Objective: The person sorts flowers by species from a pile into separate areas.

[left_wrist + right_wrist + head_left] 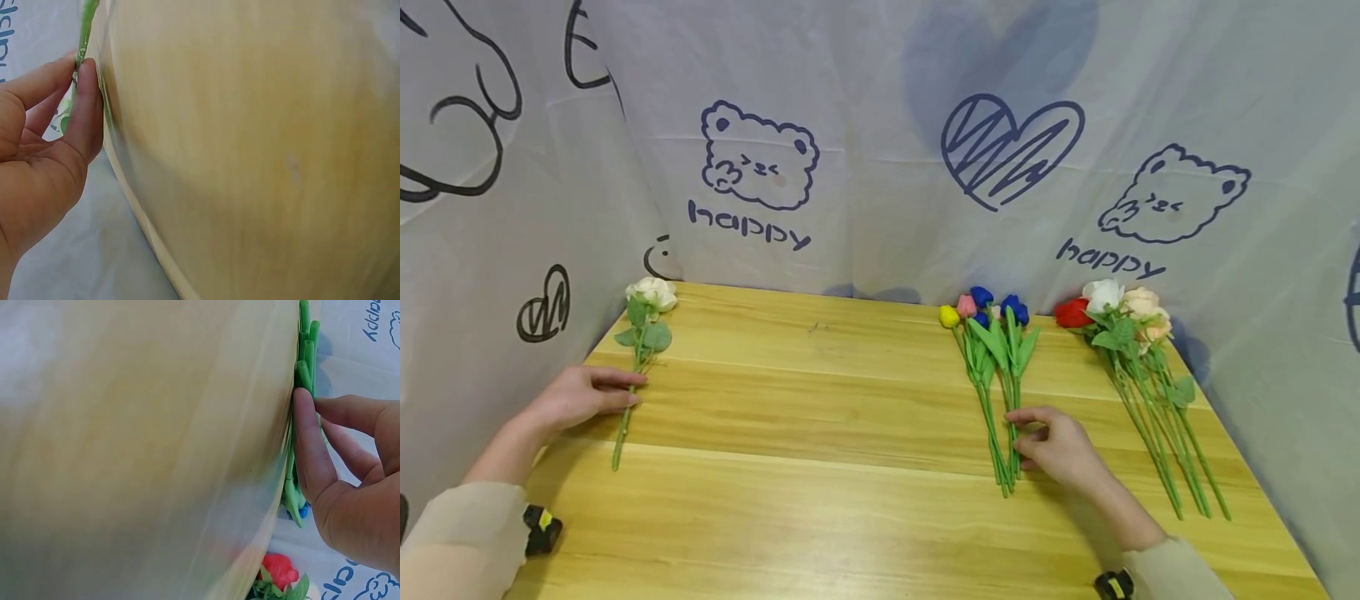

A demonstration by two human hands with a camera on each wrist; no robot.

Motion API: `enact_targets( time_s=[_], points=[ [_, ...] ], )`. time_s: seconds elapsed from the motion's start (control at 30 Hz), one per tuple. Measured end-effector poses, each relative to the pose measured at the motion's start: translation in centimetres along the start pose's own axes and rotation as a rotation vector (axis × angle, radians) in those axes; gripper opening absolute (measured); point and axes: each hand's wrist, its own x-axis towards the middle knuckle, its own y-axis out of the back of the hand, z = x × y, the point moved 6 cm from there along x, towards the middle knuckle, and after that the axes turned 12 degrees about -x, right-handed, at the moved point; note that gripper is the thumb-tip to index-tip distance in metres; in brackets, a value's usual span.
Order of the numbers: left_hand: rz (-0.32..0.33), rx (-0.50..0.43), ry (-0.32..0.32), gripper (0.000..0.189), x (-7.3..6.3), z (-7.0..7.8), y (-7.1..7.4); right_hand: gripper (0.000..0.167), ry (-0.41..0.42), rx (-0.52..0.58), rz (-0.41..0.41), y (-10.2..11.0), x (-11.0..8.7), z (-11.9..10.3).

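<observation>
At the table's left, a white rose with green leaves lies with its bloom toward the back. My left hand pinches its green stem between thumb and fingers. Right of the middle lies a bunch of tulips in yellow, pink and blue, their stems crossing near the front. The thumb and fingers of my right hand pinch at the bunch's right-hand stems. Several green stem ends stick out past the fingertips in the right wrist view.
Several roses lie at the right: a red rose, a white bloom and peach blooms, stems pointing frontward. The wooden table meets a printed cloth at the back and both sides.
</observation>
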Motion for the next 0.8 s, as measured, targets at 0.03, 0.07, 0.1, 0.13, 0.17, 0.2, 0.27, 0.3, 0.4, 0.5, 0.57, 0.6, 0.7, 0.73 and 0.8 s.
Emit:
enact_targets(
  time_s=[0.03, 0.07, 0.1, 0.13, 0.17, 0.2, 0.27, 0.3, 0.4, 0.5, 0.57, 0.6, 0.7, 0.73, 0.8],
  points=[
    [0.003, -0.010, 0.007, 0.054, 0.0, 0.0, 0.0, 0.038, 0.001, 0.006, 0.000, 0.0, 0.0, 0.0],
    [0.006, -0.018, 0.015, 0.055, -0.1, 0.0, 0.0, 0.038, 0.003, 0.012, 0.000, 0.0, -0.1, 0.0],
    [0.010, -0.027, 0.020, 0.056, -0.1, 0.1, 0.0, 0.038, 0.006, 0.016, 0.000, 0.0, -0.1, 0.0],
    [0.015, -0.034, 0.024, 0.057, -0.2, 0.2, -0.1, 0.037, 0.009, 0.020, 0.000, 0.0, -0.2, -0.1],
    [0.019, -0.058, 0.030, 0.058, -0.2, 0.2, -0.1, 0.037, 0.010, 0.024, 0.002, 0.0, -0.2, -0.1],
    [0.025, -0.081, 0.033, 0.059, -0.2, 0.3, -0.2, 0.037, 0.010, 0.025, 0.004, 0.1, -0.3, -0.1],
    [0.039, -0.152, 0.026, 0.059, -0.3, 0.6, -0.4, 0.037, 0.014, 0.029, 0.015, 0.3, -0.4, -0.2],
    [0.048, -0.193, 0.019, 0.058, -0.4, 0.8, -0.6, 0.037, 0.017, 0.032, 0.025, 0.4, -0.5, -0.2],
    [0.089, -0.271, -0.007, 0.056, -0.5, 1.7, -1.2, 0.038, 0.047, 0.053, 0.076, 1.1, -0.8, -0.5],
    [0.132, -0.321, -0.035, 0.054, -0.7, 3.0, -1.9, 0.037, 0.113, 0.103, 0.163, 1.8, -1.1, -1.1],
    [0.169, -0.337, -0.052, 0.054, -0.8, 4.0, -2.5, 0.035, 0.166, 0.157, 0.234, 2.3, -1.5, -1.6],
    [0.185, -0.365, -0.063, 0.054, -0.8, 4.5, -2.8, 0.034, 0.189, 0.184, 0.268, 2.4, -1.7, -1.8],
    [0.235, -0.426, -0.090, 0.053, -0.8, 6.1, -3.8, 0.030, 0.246, 0.273, 0.368, 2.8, -2.1, -2.6],
    [0.249, -0.445, -0.098, 0.052, -0.7, 6.7, -4.2, 0.029, 0.264, 0.302, 0.398, 2.9, -2.2, -2.8],
    [0.273, -0.473, -0.123, 0.051, -0.6, 7.9, -4.9, 0.029, 0.296, 0.353, 0.448, 3.0, -2.4, -3.4]
  ],
)
